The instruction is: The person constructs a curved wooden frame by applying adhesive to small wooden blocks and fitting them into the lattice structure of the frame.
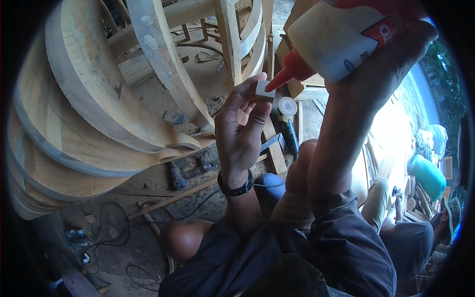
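Note:
Between the thumb and fingers of my left hand [243, 123] is a small pale wooden block [265, 90], held up in front of me. My right hand [378, 69] grips a white glue bottle [329, 42] with a red nozzle and a red label, tipped nozzle-down. The tip of the red nozzle [292, 69] touches or nearly touches the block's upper face. Whether glue is coming out is too small to tell. Part of the bottle runs off the top of the picture, and the right fingers behind it are mostly hidden.
Large curved wooden ribs [94, 94] fill the left side. On the dusty floor lie a dark power tool [180, 175], cables [111, 225], a wooden strip [173, 198] and a dark cylindrical tool [288, 128]. At the right, another person's leg [405, 242] shows near a teal bundle [428, 175].

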{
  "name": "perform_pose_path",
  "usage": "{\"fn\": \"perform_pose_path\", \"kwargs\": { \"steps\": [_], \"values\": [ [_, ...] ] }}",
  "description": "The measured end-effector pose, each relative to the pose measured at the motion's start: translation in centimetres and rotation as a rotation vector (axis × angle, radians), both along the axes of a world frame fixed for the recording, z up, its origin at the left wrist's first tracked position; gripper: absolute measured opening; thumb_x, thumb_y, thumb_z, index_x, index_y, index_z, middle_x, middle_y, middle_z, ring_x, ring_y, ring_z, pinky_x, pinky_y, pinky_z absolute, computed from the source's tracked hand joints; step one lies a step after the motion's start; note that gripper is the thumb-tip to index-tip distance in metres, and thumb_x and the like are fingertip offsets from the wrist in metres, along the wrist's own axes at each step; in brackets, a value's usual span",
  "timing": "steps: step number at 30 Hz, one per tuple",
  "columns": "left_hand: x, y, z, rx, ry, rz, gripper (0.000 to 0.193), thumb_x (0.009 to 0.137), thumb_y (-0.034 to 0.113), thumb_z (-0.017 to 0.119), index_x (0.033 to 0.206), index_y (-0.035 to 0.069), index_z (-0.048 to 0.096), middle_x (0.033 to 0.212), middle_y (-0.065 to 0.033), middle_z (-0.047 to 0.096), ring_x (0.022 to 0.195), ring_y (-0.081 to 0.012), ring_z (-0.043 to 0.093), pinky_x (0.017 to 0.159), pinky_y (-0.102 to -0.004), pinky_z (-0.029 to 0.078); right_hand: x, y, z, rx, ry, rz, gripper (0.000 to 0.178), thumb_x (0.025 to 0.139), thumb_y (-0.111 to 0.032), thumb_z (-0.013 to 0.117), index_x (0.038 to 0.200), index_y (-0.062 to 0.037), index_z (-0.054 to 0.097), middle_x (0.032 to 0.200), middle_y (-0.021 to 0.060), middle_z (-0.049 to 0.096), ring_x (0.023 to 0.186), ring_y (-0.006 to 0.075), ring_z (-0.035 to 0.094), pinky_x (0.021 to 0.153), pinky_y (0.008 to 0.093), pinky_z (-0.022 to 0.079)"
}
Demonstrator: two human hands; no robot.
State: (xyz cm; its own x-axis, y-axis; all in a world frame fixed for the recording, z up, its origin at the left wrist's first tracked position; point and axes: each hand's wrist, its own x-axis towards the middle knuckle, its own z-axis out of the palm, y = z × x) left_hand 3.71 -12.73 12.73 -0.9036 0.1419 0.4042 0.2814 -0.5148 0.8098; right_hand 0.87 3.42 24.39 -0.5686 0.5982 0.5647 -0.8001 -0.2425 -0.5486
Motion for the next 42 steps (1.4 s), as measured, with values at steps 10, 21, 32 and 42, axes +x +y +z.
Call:
{"fn": "perform_pose_path", "kwargs": {
  "steps": [10,21,32,42],
  "values": [
    [-1.5,1.3,-1.7,0.367,-0.193,-0.300,0.050,0.102,0.024,0.052,0.138,-0.009,0.042,0.117,-0.0208,0.063,0.104,-0.0270,0.068,0.095,-0.0378,0.057,-0.5,0.7,1.3,-0.082,0.055,-0.001,0.052,0.101,-0.053,0.035,0.126,-0.0082,0.047,0.097,0.0096,0.060,0.081,0.0241,0.066,0.067,0.0396,0.059],
    [-2.9,4.8,-2.1,0.368,-0.199,-0.388,0.051,0.102,0.023,0.052,0.141,-0.007,0.040,0.125,-0.0196,0.059,0.116,-0.0259,0.060,0.102,-0.0388,0.050,-0.3,4.6,1.9,-0.266,0.178,-0.004,0.052,0.103,-0.051,0.031,0.127,-0.0072,0.046,0.099,0.0099,0.061,0.084,0.0240,0.067,0.070,0.0386,0.060],
    [-7.6,8.1,2.6,-0.581,0.063,0.119,0.035,0.104,0.016,0.046,0.132,-0.004,0.049,0.124,-0.0129,0.060,0.114,-0.0156,0.056,0.102,-0.0317,0.042,-1.8,12.4,-1.8,-0.508,0.074,-0.123,0.058,0.102,-0.057,0.028,0.127,-0.0078,0.046,0.109,0.0110,0.061,0.100,0.0292,0.064,0.089,0.0472,0.056],
    [-11.8,12.8,-2.8,-0.090,-0.146,-0.157,0.038,0.103,0.020,0.049,0.131,-0.006,0.045,0.130,-0.0132,0.052,0.123,-0.0214,0.051,0.111,-0.0366,0.038,-1.8,15.5,-2.9,-0.678,0.201,-0.018,0.047,0.104,-0.046,0.034,0.125,-0.0061,0.046,0.103,0.0111,0.062,0.091,0.0262,0.066,0.079,0.0428,0.059]
  ]
}}
